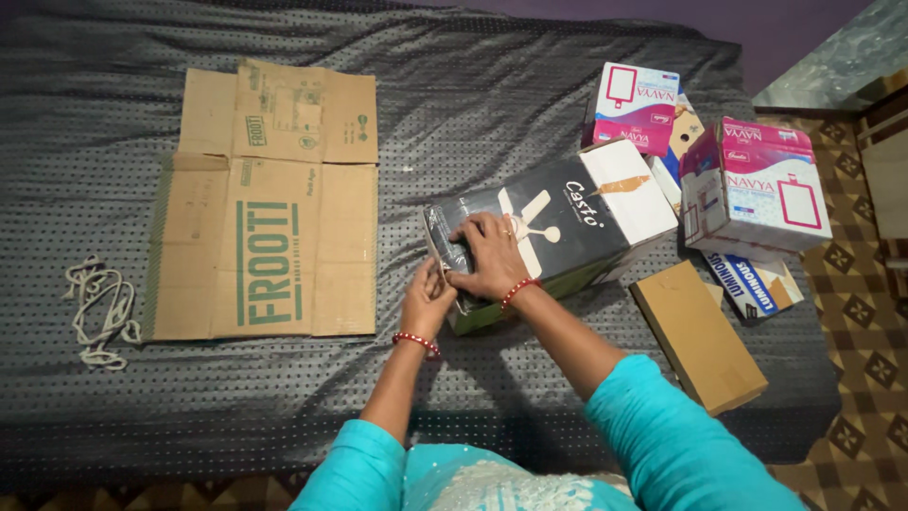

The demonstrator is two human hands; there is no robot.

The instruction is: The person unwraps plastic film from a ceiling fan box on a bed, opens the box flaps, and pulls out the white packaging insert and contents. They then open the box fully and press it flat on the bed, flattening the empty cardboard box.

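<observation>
Both hands work at the near end of a long black box with a white far end and a picture of a ceiling fan on top, lying on a dark dotted cloth. The right hand lies flat on the box's top at that end, fingers spread and pressing down, not closed around anything. The left hand is just below and beside it, fingers curled against the end flap of the box; whether they pinch the flap cannot be told. Each wrist wears 1 red bead bracelet. Well off to the left of the hands lies a flattened brown carton with green print, and beyond it a coil of white rope. To the right of the hands sit a plain brown box and 2 pink and white boxes.
</observation>
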